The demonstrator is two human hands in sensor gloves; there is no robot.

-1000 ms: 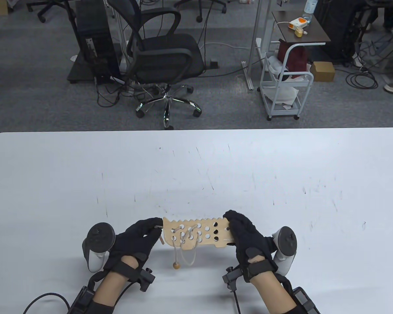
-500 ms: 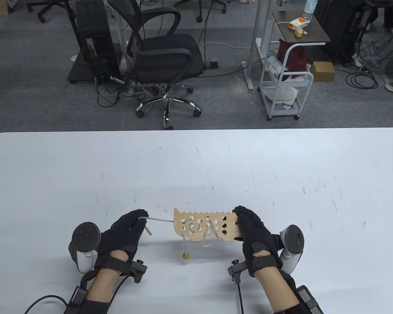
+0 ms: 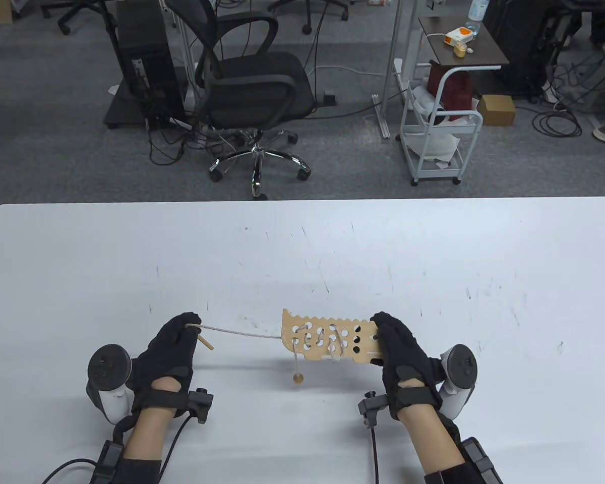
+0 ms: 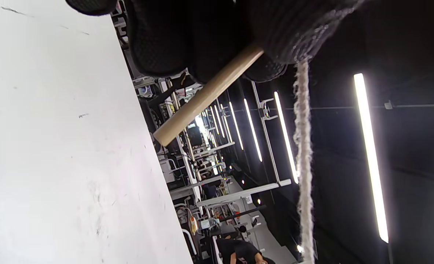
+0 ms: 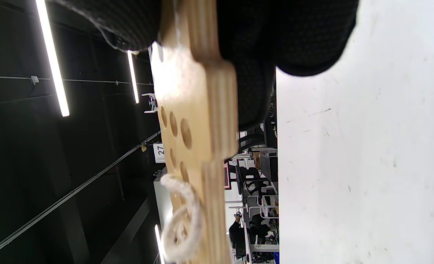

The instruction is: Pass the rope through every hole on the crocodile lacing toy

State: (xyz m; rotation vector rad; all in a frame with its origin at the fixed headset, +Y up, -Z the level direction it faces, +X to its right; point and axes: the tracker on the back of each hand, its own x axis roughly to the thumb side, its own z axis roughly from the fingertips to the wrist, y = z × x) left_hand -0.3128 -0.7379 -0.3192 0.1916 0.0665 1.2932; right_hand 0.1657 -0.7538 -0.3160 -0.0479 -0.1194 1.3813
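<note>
Plywood crocodile board (image 3: 330, 340), lower centre of the table view, held up off the white tabletop (image 3: 302, 252) w/ its toothed edge toward the frame's top. Looks stiff and light, judging by the layered ply edge in the right wrist view (image 5: 217, 121); prob won't flex, so best gripped at a bare end, away from the holes. Right hand (image 3: 401, 353) does that: fingers & thumb curled round the board's right end.

Rope (image 3: 242, 333) is pale, fuzzy, soft cord, limp on its own, so it needs the stiff wooden needle (image 3: 205, 343) to be steered thru a hole. Left hand (image 3: 169, 345), lower left of the frame, pinches rope and needle together at the fingertips (image 4: 286, 33); needle tip pokes out below them, free of the tabletop. Rope runs near-straight from that pinch to the board's left end, so it looks taut.

Looks: tan wood, rows of round holes. Left-side holes carry crossed rope loops (image 5: 182, 216); holes nearer the right hand look empty, approx half to go. Short tail w/ a wooden bead (image 3: 297, 379) hangs below the board's left part
</note>
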